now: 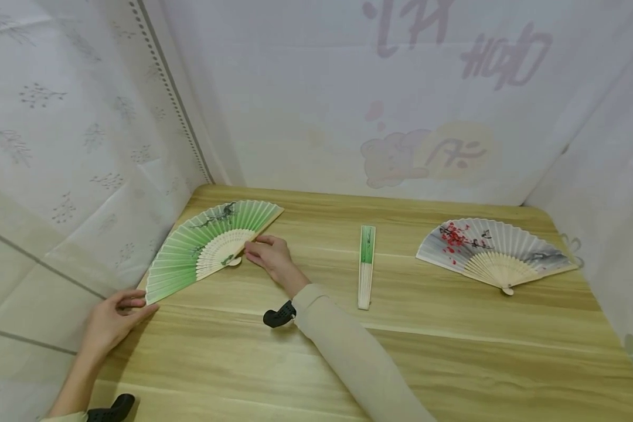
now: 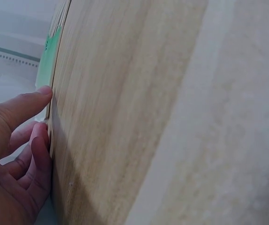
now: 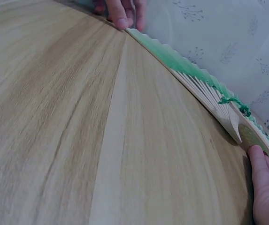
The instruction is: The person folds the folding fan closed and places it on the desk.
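In the head view, the green fan [image 1: 171,258] lies spread at the left of the table [image 1: 232,363], the left hand [image 1: 109,325] holding its near corner, the right hand [image 1: 272,261] pinching its other edge; a folded fan [image 1: 366,266] and a grey fan [image 1: 498,253] lie farther right. The left wrist view shows thumb and fingers at that corner, the right wrist view fingers at the edge.

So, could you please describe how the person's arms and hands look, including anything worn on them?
The left hand and right hand are without gloves. The right sleeve is long, plain and pale beige; only a bit of the left sleeve shows. Each wrist wears a black, curved device with small holes.
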{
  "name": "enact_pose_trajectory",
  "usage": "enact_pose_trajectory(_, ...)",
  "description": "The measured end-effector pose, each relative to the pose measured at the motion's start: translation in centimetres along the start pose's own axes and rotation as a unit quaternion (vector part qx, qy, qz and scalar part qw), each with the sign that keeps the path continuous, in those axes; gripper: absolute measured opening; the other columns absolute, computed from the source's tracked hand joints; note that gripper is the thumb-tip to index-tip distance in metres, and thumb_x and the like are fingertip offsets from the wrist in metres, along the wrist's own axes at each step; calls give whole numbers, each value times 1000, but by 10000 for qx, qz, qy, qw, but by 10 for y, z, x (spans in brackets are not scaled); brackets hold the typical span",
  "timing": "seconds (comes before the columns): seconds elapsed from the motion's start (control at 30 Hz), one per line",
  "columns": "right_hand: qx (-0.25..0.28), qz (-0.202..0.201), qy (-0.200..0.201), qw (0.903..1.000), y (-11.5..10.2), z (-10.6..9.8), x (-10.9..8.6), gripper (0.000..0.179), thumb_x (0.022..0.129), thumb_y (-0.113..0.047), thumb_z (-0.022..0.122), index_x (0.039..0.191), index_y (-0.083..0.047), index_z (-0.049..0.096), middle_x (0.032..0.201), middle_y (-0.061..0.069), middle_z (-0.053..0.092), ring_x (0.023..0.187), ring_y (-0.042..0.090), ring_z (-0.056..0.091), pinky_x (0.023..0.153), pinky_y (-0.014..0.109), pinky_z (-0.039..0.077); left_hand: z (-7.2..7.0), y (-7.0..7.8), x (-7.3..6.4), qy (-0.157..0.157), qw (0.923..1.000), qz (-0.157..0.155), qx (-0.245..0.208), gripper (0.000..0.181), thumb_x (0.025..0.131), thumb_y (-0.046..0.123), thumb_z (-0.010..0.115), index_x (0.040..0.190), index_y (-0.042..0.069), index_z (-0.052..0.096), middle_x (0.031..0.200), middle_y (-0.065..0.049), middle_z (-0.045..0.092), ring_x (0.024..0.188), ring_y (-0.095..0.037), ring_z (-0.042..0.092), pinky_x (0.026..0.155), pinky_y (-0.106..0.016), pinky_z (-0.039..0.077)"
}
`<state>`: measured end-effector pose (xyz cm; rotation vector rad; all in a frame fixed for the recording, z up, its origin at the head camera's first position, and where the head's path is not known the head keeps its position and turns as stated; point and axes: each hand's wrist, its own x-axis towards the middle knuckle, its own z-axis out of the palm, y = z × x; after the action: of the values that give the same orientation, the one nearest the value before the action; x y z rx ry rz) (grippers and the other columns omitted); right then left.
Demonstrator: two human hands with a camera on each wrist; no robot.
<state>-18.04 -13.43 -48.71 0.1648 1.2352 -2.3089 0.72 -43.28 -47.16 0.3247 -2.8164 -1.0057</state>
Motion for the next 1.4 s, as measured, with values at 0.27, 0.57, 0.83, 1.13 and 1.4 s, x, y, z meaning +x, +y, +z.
enact_pose_trajectory(0.27, 69, -53, 137, 9999, 0, 3, 1, 38, 92, 10, 69, 127, 13, 55, 103, 22, 67, 101, 35, 68, 89, 38, 56, 1, 1, 3, 44, 10000, -19, 79, 53, 86, 25, 85, 122, -9, 64, 98, -20, 71, 73, 9, 56, 63, -9, 45)
enact_pose_trajectory(0.57, 67, 93, 223, 9997, -6, 4, 2, 35, 95, 7, 68, 127, 12, 55, 104, 21, 68, 99, 36, 69, 88, 39, 57, 1, -1, 1, 186, 9991, 2, -373, 46, 88, 18, 83, 119, -11, 65, 89, -7, 71, 70, 3, 61, 56, -19, 53)
enact_pose_trajectory(0.83, 113, 219, 192, 9995, -8, 1, 5, 30, 95, 4, 69, 122, 9, 57, 103, 21, 68, 98, 33, 69, 90, 39, 56, 4, -4, 4, 321, 9985, -24, -439, 42, 90, 18, 82, 117, -10, 67, 84, -2, 70, 64, 0, 62, 51, -23, 53)
enact_pose_trajectory(1.13, 64, 266, 63, 9996, -8, -1, 7, 17, 96, 4, 68, 111, 6, 62, 103, 20, 69, 98, 31, 69, 90, 38, 55, 7, -4, 2, 451, 9984, -71, -330, 39, 89, 19, 82, 113, -9, 69, 83, -4, 68, 63, 0, 61, 51, -20, 51)
enact_pose_trajectory(1.4, -51, 280, 77, 9996, -3, 6, 5, 32, 95, 6, 68, 124, 12, 56, 104, 21, 67, 99, 33, 69, 87, 36, 57, 5, -3, -3, 435, 9985, -158, -283, 40, 91, 23, 80, 113, -9, 69, 83, -2, 68, 58, -6, 59, 50, -20, 49)
